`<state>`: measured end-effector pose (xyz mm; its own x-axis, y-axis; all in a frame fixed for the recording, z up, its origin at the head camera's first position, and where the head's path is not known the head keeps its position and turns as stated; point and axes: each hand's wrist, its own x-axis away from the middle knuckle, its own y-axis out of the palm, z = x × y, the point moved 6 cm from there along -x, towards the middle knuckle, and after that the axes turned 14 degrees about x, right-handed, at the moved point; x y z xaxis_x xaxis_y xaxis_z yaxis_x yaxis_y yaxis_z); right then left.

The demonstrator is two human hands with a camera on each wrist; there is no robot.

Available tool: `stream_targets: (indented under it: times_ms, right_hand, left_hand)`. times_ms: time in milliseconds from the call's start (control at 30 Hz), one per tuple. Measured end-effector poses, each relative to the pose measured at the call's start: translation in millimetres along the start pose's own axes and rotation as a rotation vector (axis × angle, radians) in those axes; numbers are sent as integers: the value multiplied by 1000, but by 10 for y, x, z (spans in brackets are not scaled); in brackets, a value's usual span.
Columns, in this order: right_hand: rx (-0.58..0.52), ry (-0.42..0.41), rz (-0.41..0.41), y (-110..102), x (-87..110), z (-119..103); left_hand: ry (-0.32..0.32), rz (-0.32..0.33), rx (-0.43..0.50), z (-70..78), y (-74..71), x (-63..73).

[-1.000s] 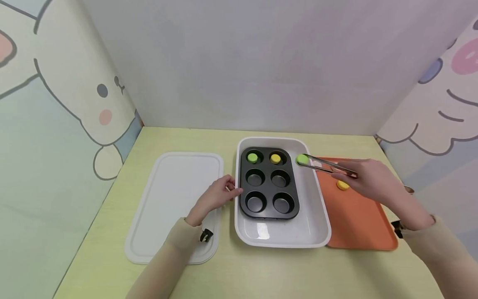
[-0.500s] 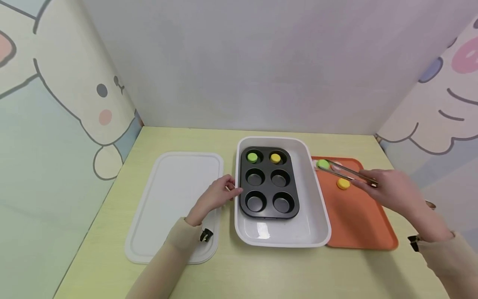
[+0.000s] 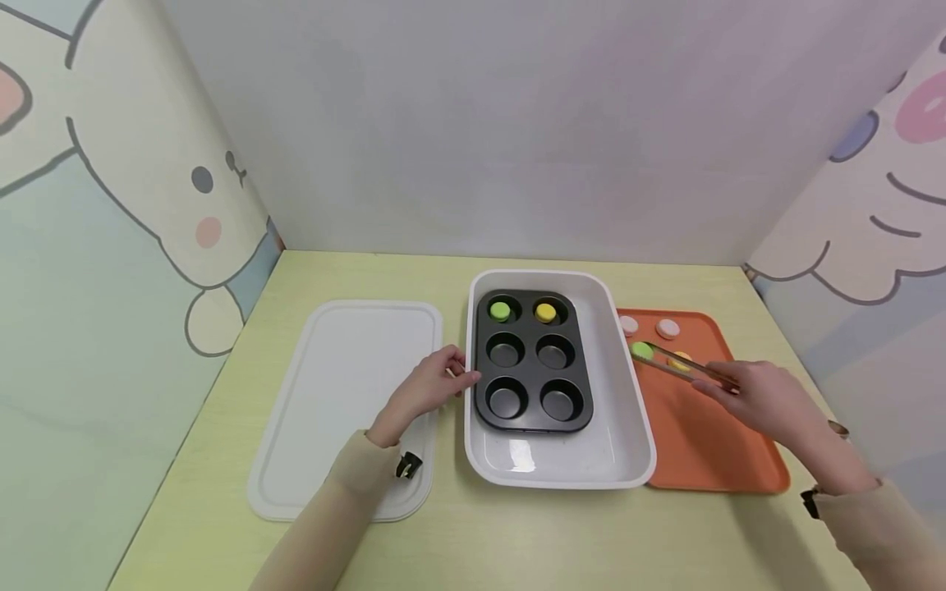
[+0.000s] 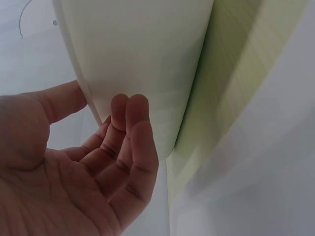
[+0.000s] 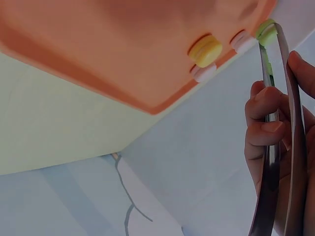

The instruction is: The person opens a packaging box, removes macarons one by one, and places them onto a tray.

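My left hand [image 3: 434, 379] holds the left rim of a white rectangular basin [image 3: 538, 466]. In the left wrist view the thumb lies on the rim and the curled fingers on the outer wall. Metal tongs [image 3: 695, 369] are gripped in my right hand [image 3: 769, 400]. Between their tips is a green macaron [image 3: 642, 351], over the left side of an orange tray [image 3: 709, 443]. A black muffin tin [image 3: 529, 373] in the basin has a green macaron [image 3: 499, 311] and a yellow macaron [image 3: 545, 313] in its two back cups.
Two pale pink macarons, one by the basin [image 3: 628, 326] and one farther right [image 3: 668, 329], lie at the back of the orange tray. A yellow macaron [image 3: 679, 361] sits there behind the tongs. A white tray [image 3: 347, 394] lies on the left, partly under my left forearm.
The tongs with the green macaron have moved right from above the basin to the orange tray, then toward its front. My left hand has stayed on the basin rim.
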<state>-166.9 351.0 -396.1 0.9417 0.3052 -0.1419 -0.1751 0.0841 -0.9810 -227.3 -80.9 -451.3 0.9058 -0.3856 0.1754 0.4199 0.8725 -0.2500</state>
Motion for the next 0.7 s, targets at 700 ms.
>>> stream_targets:
  times_ms: [700]
  right_hand:
    - [-42,19,-68,209,23,16]
  left_hand:
    - [3,-1,-3,4,1,7]
